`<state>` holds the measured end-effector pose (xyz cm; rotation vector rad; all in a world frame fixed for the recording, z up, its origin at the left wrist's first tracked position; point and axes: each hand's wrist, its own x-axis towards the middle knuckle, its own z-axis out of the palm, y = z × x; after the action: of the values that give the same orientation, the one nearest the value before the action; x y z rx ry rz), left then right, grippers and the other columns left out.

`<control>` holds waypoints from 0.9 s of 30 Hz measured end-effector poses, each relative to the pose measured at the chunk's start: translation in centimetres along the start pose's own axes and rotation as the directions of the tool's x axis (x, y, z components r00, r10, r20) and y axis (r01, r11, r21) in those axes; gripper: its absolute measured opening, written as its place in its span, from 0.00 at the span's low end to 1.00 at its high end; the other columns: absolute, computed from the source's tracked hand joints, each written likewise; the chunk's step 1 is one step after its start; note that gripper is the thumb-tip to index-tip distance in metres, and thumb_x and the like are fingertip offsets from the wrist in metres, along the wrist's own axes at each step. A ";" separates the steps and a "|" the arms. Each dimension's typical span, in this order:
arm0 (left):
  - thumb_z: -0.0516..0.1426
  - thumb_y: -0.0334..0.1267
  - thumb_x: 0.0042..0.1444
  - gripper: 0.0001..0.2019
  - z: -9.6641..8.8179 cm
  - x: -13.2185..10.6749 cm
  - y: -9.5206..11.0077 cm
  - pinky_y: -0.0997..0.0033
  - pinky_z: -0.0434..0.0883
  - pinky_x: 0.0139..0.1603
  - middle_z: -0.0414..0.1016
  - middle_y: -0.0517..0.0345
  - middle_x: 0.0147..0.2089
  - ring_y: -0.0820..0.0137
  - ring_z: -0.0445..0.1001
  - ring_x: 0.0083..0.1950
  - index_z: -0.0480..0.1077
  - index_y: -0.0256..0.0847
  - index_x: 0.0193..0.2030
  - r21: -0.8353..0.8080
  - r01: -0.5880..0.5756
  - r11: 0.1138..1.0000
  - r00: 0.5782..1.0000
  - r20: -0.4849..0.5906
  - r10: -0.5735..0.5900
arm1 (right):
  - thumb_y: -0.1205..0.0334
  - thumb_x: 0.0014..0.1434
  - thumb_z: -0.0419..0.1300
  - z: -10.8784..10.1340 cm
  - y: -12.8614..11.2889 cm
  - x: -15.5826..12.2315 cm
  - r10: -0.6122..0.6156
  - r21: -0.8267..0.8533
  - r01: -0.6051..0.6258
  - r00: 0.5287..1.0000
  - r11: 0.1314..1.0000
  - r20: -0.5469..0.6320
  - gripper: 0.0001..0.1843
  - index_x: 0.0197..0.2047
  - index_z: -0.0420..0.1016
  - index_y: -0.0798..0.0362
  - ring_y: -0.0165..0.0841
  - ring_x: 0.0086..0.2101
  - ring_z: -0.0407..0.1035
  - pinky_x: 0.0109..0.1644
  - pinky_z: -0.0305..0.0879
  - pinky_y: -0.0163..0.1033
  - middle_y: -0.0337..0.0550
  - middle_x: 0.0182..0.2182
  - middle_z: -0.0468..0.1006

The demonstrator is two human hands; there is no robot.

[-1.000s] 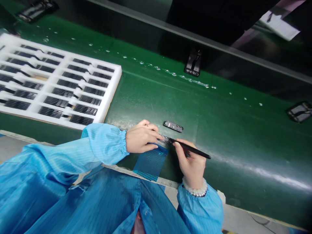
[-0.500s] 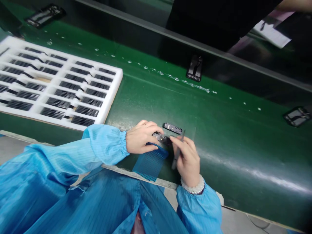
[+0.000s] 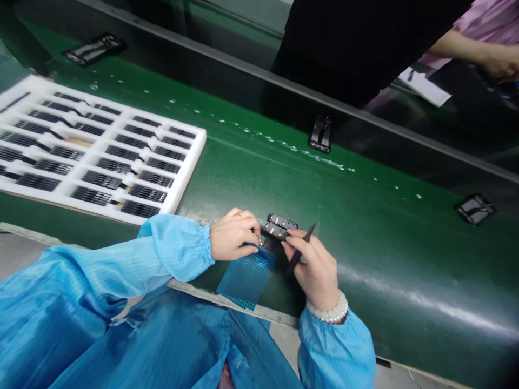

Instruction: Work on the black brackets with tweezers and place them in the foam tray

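My left hand [image 3: 234,236] is curled with its thumb and fingers round the near end of a small black electronic part [image 3: 266,243]. That part lies at the top of a blue perforated mat [image 3: 245,278]. My right hand [image 3: 316,265] keeps dark tweezers [image 3: 300,251] slanted across its palm. Its thumb and fingertip pinch the right end of a narrow black strip part [image 3: 275,231] with small light and gold spots. Just beyond lies a similar black strip [image 3: 284,220]. The fingers partly cover these pieces.
A white foam tray [image 3: 190,167] of black flat parts stands on the left of the green bench [image 3: 389,259]. Black phone frames [image 3: 320,133] lie farther off along a dark strip. Across the bench are a person's arm [image 3: 470,51] and white paper [image 3: 425,86].
My right hand now pinches a strip part beside the far strip. My left fingers have drawn back slightly from the work. The view has shifted a little.
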<state>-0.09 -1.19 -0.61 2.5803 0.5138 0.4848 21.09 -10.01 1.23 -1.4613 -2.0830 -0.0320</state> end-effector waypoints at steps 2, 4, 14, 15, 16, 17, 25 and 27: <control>0.57 0.40 0.58 0.08 0.0 0.0 0.0 0.64 0.55 0.47 0.73 0.58 0.43 0.66 0.66 0.47 0.74 0.41 0.32 -0.010 -0.009 1.000 1.000 -0.004 0.009 | 0.70 0.57 0.60 0.1 1.0 0.7 -0.004 0.000 0.004 0.997 1.000 -0.075 0.10 0.43 0.70 0.50 0.39 0.45 0.72 0.49 0.70 0.45 0.48 0.41 0.78; 0.57 0.41 0.58 0.08 -0.1 0.0 0.0 0.64 0.54 0.48 0.73 0.58 0.43 0.66 0.66 0.47 0.74 0.41 0.32 -0.013 -0.022 1.000 1.000 -0.007 0.021 | 0.68 0.57 0.61 0.6 2.0 1.4 0.017 -0.012 -0.018 0.996 1.000 -0.085 0.10 0.42 0.70 0.50 0.40 0.46 0.72 0.49 0.70 0.47 0.48 0.40 0.79; 0.54 0.43 0.61 0.11 -0.7 0.2 0.2 0.67 0.54 0.45 0.74 0.58 0.37 0.70 0.67 0.41 0.74 0.41 0.33 -0.106 -0.016 0.994 1.000 0.002 0.016 | 0.64 0.58 0.60 1.2 2.4 0.6 0.166 0.080 -0.156 0.975 0.985 -0.145 0.12 0.47 0.70 0.49 0.39 0.48 0.71 0.52 0.68 0.50 0.47 0.43 0.78; 0.54 0.43 0.61 0.11 -0.7 0.2 0.2 0.67 0.54 0.45 0.74 0.59 0.36 0.71 0.67 0.41 0.74 0.41 0.33 -0.118 -0.007 0.993 1.000 0.006 0.008 | 0.64 0.58 0.60 1.2 2.2 0.5 0.175 0.082 -0.164 0.972 0.983 -0.156 0.14 0.48 0.69 0.49 0.39 0.49 0.70 0.53 0.68 0.51 0.47 0.44 0.78; 0.54 0.43 0.61 0.12 -0.7 0.2 0.2 0.67 0.54 0.45 0.75 0.59 0.36 0.71 0.67 0.40 0.74 0.41 0.34 -0.126 0.002 0.992 1.000 0.010 -0.001 | 0.63 0.57 0.61 1.2 2.1 0.4 0.177 0.072 -0.168 0.973 0.983 -0.147 0.15 0.49 0.68 0.49 0.40 0.49 0.69 0.53 0.67 0.51 0.48 0.45 0.77; 0.54 0.44 0.61 0.12 -0.8 0.2 0.2 0.67 0.54 0.44 0.75 0.59 0.36 0.71 0.67 0.40 0.74 0.42 0.34 -0.129 0.009 0.992 1.000 0.012 -0.007 | 0.63 0.57 0.61 1.4 2.0 0.4 0.174 0.055 -0.168 0.977 0.984 -0.120 0.16 0.50 0.68 0.49 0.41 0.50 0.69 0.54 0.67 0.52 0.49 0.46 0.77; 0.54 0.45 0.61 0.12 -0.8 0.3 0.2 0.67 0.54 0.44 0.76 0.59 0.33 0.71 0.68 0.39 0.75 0.42 0.35 -0.139 0.042 0.989 0.999 0.021 -0.040 | 0.65 0.59 0.59 2.0 2.2 0.8 0.214 0.026 -0.214 0.976 0.977 -0.022 0.12 0.47 0.70 0.49 0.40 0.45 0.70 0.48 0.68 0.48 0.47 0.41 0.78; 0.54 0.44 0.61 0.12 -0.8 0.3 0.2 0.68 0.54 0.44 0.76 0.60 0.32 0.71 0.68 0.39 0.75 0.42 0.35 -0.163 0.065 0.984 0.998 0.029 -0.062 | 0.64 0.58 0.59 1.4 1.6 0.7 0.253 0.092 -0.244 0.962 0.965 -0.099 0.13 0.48 0.69 0.49 0.40 0.47 0.70 0.50 0.67 0.49 0.48 0.44 0.77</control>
<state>-0.13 -0.93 0.16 2.4021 0.5238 0.4544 21.71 -8.32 -0.15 -1.6244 -1.7804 0.0665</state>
